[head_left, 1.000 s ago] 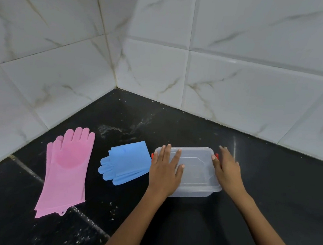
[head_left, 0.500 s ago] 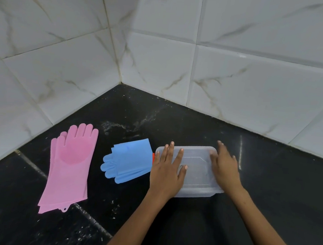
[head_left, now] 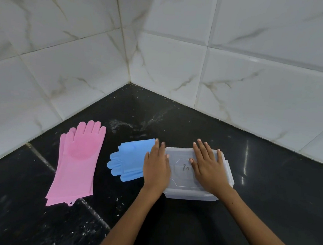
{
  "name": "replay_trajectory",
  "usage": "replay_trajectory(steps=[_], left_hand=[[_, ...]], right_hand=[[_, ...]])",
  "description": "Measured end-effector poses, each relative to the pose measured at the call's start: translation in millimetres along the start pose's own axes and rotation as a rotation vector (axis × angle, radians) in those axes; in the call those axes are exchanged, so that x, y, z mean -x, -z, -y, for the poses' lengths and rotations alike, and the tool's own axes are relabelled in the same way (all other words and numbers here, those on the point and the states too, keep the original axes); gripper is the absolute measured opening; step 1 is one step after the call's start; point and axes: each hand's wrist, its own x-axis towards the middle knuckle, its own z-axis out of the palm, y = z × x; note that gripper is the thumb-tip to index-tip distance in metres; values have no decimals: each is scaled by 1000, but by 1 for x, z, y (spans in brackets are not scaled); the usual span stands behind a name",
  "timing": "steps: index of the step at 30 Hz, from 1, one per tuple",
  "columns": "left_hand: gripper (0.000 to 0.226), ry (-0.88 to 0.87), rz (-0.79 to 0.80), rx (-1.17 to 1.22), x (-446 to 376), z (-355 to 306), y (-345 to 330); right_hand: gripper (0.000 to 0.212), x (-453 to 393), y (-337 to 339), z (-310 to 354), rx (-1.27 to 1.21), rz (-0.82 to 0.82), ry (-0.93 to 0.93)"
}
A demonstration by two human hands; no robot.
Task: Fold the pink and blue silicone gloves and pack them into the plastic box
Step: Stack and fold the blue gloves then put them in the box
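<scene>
Now the left hand [head_left: 156, 169] lies at the left edge of the plastic box [head_left: 178, 192], with straight fingers partly over the blue gloves [head_left: 129, 159], while half a second ago it was more on the lid. The right hand [head_left: 209, 167] has moved from the right side toward the middle of the lid [head_left: 180, 173], and it rests there flat, fingers straight and a little spread, holding nothing. The box stands closed on the dark counter [head_left: 276, 197], near the corner of the white tiled walls [head_left: 255, 86]. The blue gloves lie just beside the box on its left, touching or almost touching it. The pink gloves [head_left: 77, 164] lie flat and unfolded, further to the left and apart from the blue ones. I think that the hands are looking for the lid edge, because the box must be opened before packing. No glove is inside yet, so the task is only at the beginning.
</scene>
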Motion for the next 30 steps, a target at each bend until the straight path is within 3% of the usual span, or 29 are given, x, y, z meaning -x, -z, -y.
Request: replay_trajectory(steps=[2,5,11,16,30], left_hand=[[39,145,53,276,-1,4,4],[30,180,-5,473,0,4,7],[27,43,-37,460,-3,5,6],[19,8,-81,531,-4,10,7],[25,-84,-173,617,-2,10,8]], right_hand=[[57,0,-1,-1,15,1,1],[57,-2,-3,-2,14,2,2],[57,-3,-5,-3,6,0,4],[57,-2,-5,-3,-6,-3,8],[56,-3,-4,-3,-15,7,11]])
